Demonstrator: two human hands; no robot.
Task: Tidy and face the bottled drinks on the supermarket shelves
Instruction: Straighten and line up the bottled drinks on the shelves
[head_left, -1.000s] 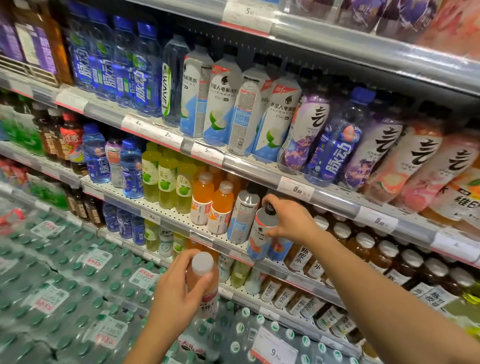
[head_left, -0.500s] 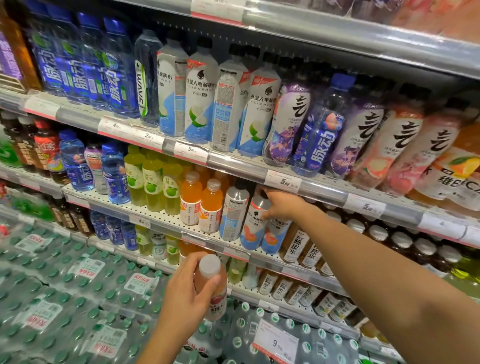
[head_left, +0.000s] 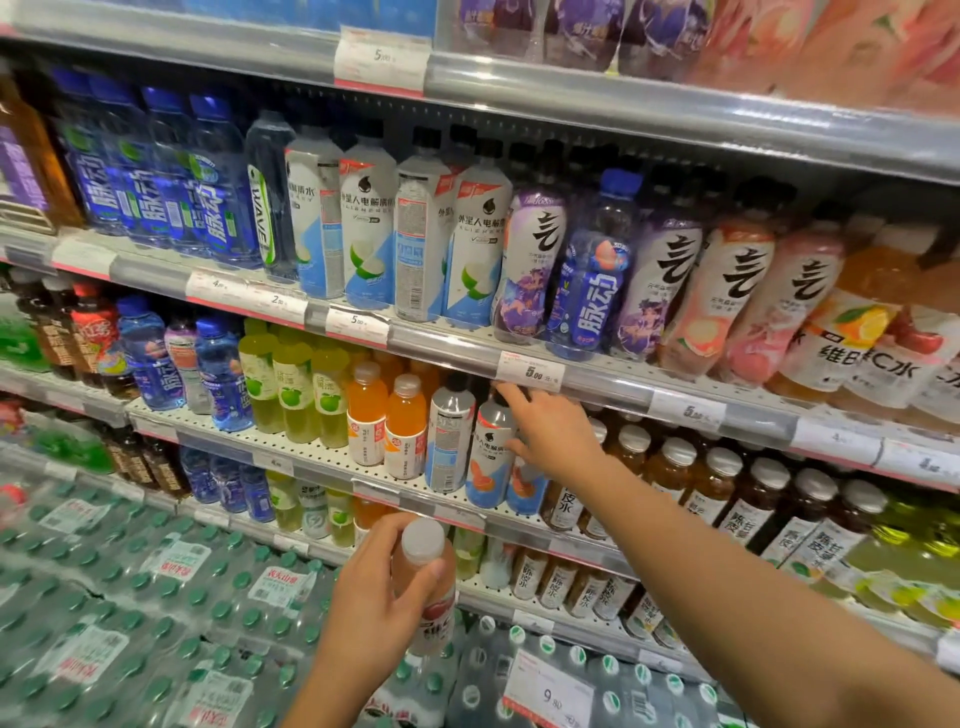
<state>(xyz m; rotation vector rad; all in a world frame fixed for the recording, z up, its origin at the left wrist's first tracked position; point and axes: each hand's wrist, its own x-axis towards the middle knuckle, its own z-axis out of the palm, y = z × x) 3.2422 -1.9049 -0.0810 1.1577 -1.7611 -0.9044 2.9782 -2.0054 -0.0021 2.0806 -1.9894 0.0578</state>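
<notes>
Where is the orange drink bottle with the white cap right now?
Bottom centre of the head view, the left hand grips the orange bottle below the shelf.

Bare shelf front (head_left: 332, 457) before orange bottles (head_left: 387, 421)
</notes>
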